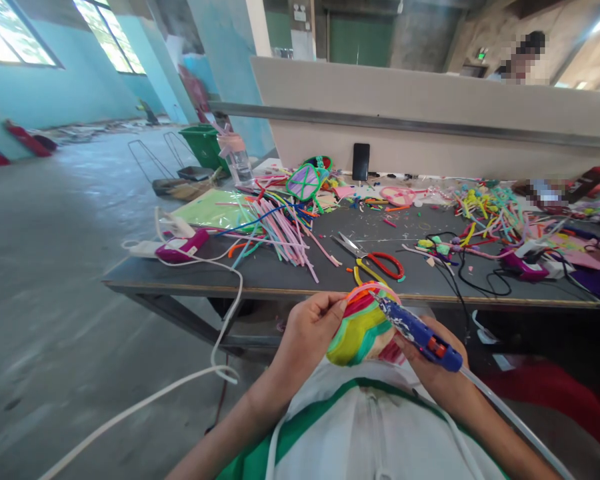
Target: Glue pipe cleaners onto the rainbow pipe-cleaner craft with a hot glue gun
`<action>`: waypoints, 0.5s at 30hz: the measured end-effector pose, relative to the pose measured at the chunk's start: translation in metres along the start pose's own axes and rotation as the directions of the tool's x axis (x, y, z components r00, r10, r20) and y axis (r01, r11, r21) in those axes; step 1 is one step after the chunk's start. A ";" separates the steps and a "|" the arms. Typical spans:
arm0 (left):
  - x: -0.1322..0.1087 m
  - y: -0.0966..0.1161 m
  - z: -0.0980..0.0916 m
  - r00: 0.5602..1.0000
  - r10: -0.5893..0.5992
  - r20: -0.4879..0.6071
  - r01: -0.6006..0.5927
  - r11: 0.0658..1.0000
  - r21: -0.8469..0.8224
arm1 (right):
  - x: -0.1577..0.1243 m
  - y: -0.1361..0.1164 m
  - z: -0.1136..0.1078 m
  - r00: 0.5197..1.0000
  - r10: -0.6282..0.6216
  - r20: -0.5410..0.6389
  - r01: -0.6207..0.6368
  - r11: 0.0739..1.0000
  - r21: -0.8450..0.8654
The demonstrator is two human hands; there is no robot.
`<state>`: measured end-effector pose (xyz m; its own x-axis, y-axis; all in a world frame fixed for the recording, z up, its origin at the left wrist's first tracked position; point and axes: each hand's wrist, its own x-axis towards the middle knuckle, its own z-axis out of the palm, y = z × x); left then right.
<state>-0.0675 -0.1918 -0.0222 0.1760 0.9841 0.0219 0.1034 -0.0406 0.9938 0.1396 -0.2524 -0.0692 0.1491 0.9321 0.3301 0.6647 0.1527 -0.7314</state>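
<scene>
In front of my chest is a rounded craft piece [360, 333] with wavy bands of yellow, teal, red and beige. My left hand [310, 327] pinches its upper left edge between thumb and fingers. A pink pipe cleaner [387, 291] curves along its top rim beside an orange strip. My right hand [443, 360] holds a blue hot glue gun [420, 333], its whitish, glue-smeared nozzle end pointing at the top of the piece. Part of the right hand lies behind the gun, and its fingers are close to the piece's right edge. A clear glue stick [510, 413] runs out of the gun's back.
On the grey table [330, 283] lie scissors [373, 257] with red and yellow handles, bundled pink pipe cleaners [285, 233], and a purple power strip [183, 247] with a white cord. A phone [361, 162] leans on the divider. A bottle [237, 160] stands back left.
</scene>
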 end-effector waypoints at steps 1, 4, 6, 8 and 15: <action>0.000 -0.001 0.000 1.000 0.005 0.003 -0.005 1.000 0.001 | 0.000 0.001 0.000 1.000 0.009 0.005 -0.009 1.000 0.008; 0.001 -0.004 0.000 0.999 0.035 0.010 -0.035 0.999 0.010 | -0.001 0.003 0.002 0.999 0.034 0.004 -0.034 0.999 0.030; 0.001 -0.005 0.000 0.999 0.046 0.018 -0.046 0.999 0.003 | -0.001 0.004 0.003 0.999 0.040 0.009 -0.040 0.999 0.032; 0.001 -0.005 0.000 0.999 0.043 0.023 -0.042 0.999 -0.019 | -0.001 0.006 0.004 0.999 0.040 0.011 -0.040 0.999 0.032; 0.002 -0.009 0.001 0.999 0.032 0.037 -0.030 0.998 -0.054 | -0.001 0.008 0.005 0.997 0.080 0.019 -0.080 0.996 0.036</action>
<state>-0.0673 -0.1896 -0.0310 0.2152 0.9753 0.0496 0.0449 -0.0606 0.9972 0.1411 -0.2505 -0.0784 0.1876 0.9474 0.2594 0.6237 0.0892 -0.7766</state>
